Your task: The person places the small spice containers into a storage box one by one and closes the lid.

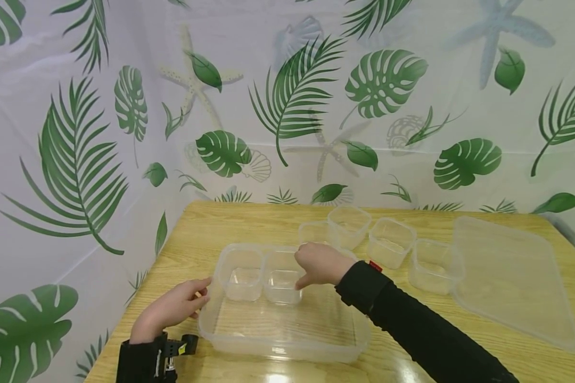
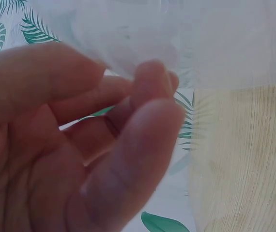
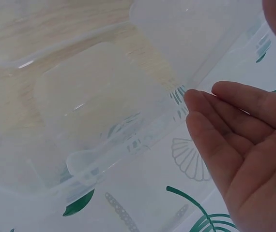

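Observation:
A large clear plastic box stands on the table in the head view. Two small clear containers sit side by side in its back left part: a left one and a right one. My right hand is over the right container's right side, fingers toward the back and thumb in front. In the right wrist view its fingers are extended, apart from the thumb, with nothing pinched between. My left hand is at the box's left wall, its loosely bent fingers right beside the plastic.
Several more small clear containers stand behind and to the right of the box. A large translucent lid lies at the right of the wooden table. A leaf-patterned cloth hangs behind and at the left.

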`<state>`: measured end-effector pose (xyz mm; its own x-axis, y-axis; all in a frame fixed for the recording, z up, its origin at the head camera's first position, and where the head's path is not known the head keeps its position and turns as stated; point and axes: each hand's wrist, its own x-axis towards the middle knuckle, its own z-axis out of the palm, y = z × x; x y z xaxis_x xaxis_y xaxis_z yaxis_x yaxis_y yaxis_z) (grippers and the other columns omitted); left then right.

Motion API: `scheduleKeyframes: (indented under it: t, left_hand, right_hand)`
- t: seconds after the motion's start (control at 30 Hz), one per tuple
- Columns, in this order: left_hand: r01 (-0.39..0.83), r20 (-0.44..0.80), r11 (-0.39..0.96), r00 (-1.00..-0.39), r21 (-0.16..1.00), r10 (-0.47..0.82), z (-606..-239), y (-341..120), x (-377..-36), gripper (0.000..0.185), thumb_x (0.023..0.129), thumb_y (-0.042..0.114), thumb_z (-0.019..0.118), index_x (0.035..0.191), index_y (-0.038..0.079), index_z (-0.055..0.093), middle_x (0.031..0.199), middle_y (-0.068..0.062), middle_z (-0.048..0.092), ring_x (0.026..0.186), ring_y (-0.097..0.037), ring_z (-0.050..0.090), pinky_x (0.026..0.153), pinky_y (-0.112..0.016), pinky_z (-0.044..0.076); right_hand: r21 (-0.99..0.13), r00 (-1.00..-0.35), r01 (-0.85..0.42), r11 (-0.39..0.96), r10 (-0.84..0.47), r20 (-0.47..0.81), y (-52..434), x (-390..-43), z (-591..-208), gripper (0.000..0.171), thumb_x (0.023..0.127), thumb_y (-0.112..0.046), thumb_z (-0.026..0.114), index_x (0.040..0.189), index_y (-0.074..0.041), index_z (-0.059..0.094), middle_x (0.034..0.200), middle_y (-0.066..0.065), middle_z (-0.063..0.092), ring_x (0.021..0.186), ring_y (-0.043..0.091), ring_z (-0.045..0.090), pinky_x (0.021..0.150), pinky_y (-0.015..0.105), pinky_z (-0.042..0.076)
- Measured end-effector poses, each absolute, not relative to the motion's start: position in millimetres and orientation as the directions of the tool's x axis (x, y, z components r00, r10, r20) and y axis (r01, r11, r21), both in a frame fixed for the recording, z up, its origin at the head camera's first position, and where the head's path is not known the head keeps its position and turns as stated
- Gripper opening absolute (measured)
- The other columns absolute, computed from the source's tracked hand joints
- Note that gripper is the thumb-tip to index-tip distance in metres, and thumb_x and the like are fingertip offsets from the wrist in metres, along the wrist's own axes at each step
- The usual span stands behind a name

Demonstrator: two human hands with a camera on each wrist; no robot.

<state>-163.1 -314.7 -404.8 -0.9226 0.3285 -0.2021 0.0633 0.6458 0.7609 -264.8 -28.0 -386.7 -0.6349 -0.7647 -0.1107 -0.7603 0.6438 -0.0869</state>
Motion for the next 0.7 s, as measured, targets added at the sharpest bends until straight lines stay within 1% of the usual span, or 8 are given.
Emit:
scheduleKeyframes:
  t: [0.2, 0.33, 0.5, 0.6, 0.7]
  left_hand:
    - [0.07, -0.201, 0.65, -0.921, 0.756, 0.332, -405.5, -313.9, -163.4, 0.045, 0.092, 0.005, 0.044, 0.13, -0.015, 0.031, 0.091, -0.01, 0.049, 0.078, -0.02, 0.049, 0.06, -0.032, 0.048]
    - [0.07, -0.199, 0.658, -0.925, 0.749, 0.325, -405.1, -313.7, -163.5, 0.045, 0.092, 0.005, 0.044, 0.13, -0.015, 0.031, 0.089, -0.01, 0.049, 0.077, -0.019, 0.049, 0.06, -0.032, 0.047]
    - [0.07, -0.198, 0.661, -0.926, 0.747, 0.322, -403.6, -312.4, -162.5, 0.044, 0.092, 0.005, 0.044, 0.13, -0.014, 0.031, 0.092, -0.012, 0.05, 0.075, -0.019, 0.049, 0.059, -0.033, 0.047]
    - [0.064, -0.202, 0.66, -0.926, 0.749, 0.319, -403.3, -311.6, -162.1, 0.045, 0.092, 0.005, 0.043, 0.131, -0.014, 0.03, 0.094, -0.013, 0.051, 0.074, -0.019, 0.049, 0.06, -0.034, 0.047]
    - [0.058, -0.203, 0.66, -0.928, 0.749, 0.312, -403.6, -311.4, -162.3, 0.045, 0.092, 0.004, 0.044, 0.131, -0.014, 0.031, 0.093, -0.012, 0.051, 0.073, -0.019, 0.048, 0.06, -0.033, 0.047]
  right_hand:
    - [-0.078, -0.637, -0.761, 0.645, -0.764, -0.107, -27.2, -263.2, -388.4, 0.034, 0.069, -0.035, 0.074, 0.069, -0.006, 0.057, 0.064, -0.001, 0.045, 0.058, 0.013, 0.041, 0.056, 0.028, 0.037]
    - [-0.089, -0.636, -0.759, 0.645, -0.764, -0.107, -27.9, -262.4, -388.2, 0.033, 0.07, -0.035, 0.074, 0.071, -0.005, 0.058, 0.065, 0.0, 0.045, 0.059, 0.014, 0.042, 0.057, 0.029, 0.038]
    - [-0.166, -0.649, -0.733, 0.659, -0.751, -0.117, -26.0, -263.6, -386.3, 0.032, 0.07, -0.033, 0.074, 0.073, -0.006, 0.056, 0.066, 0.0, 0.046, 0.06, 0.015, 0.042, 0.059, 0.03, 0.038]
    - [-0.211, -0.66, -0.717, 0.665, -0.744, -0.102, -22.8, -266.0, -385.8, 0.035, 0.071, -0.032, 0.073, 0.083, -0.002, 0.06, 0.075, 0.004, 0.054, 0.067, 0.019, 0.05, 0.064, 0.032, 0.042]
    - [-0.219, -0.678, -0.704, 0.675, -0.731, -0.074, -18.5, -268.7, -383.2, 0.046, 0.074, -0.032, 0.071, 0.101, 0.004, 0.061, 0.093, 0.012, 0.059, 0.085, 0.025, 0.056, 0.075, 0.035, 0.044]
